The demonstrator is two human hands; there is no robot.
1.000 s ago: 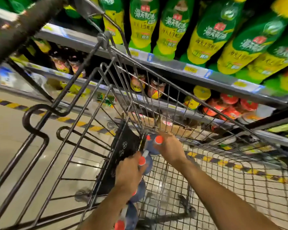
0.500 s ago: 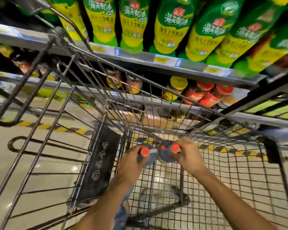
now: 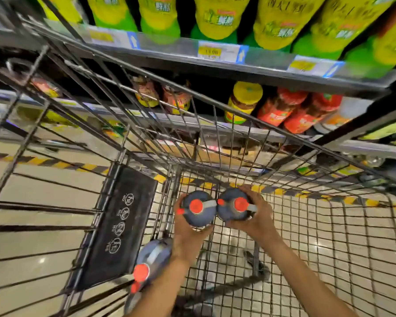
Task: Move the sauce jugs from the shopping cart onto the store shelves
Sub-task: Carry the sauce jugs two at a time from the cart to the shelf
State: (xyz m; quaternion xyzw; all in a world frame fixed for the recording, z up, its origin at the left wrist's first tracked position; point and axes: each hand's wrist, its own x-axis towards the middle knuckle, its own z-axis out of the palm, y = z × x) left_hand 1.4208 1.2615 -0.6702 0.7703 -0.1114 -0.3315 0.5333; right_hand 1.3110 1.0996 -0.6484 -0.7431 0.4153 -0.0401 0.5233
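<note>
Two dark sauce jugs with orange-red caps are held upright side by side inside the wire shopping cart (image 3: 318, 225). My left hand (image 3: 188, 234) grips the left jug (image 3: 198, 210) from below and behind. My right hand (image 3: 257, 217) wraps the right jug (image 3: 232, 205) from the right side. The two jugs touch each other. A third jug (image 3: 151, 259) lies on its side near the cart's left wall, partly hidden by my left forearm.
Just beyond the cart's front rim stands the store shelving (image 3: 215, 58), with green-yellow bottles (image 3: 217, 17) on the upper shelf and jars with yellow and red lids (image 3: 242, 101) below. A black panel (image 3: 119, 225) hangs on the cart's left wall. Striped tape (image 3: 55, 163) marks the floor.
Both hands have lifted their jugs up and together in the cart. The view has moved closer to the shelves.
</note>
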